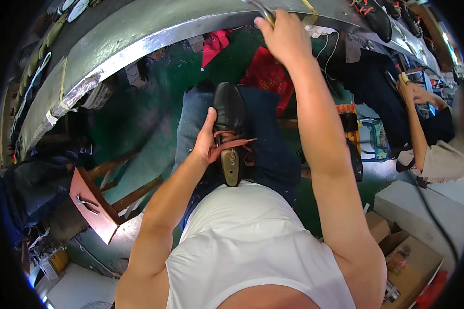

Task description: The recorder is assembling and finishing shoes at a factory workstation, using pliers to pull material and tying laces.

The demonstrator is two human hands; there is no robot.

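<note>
Black shoe with reddish laces, resting on dark-blue trousers.
Clasped along left side by left hand; metal tool at far bench, gripped in right hand.

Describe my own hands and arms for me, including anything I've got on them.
Your left hand and right hand are gloveless. Both arms are bare up to your white sleeveless top, with no watch or bracelet showing. Some fingers are hidden, so I can't rule out rings.
</note>
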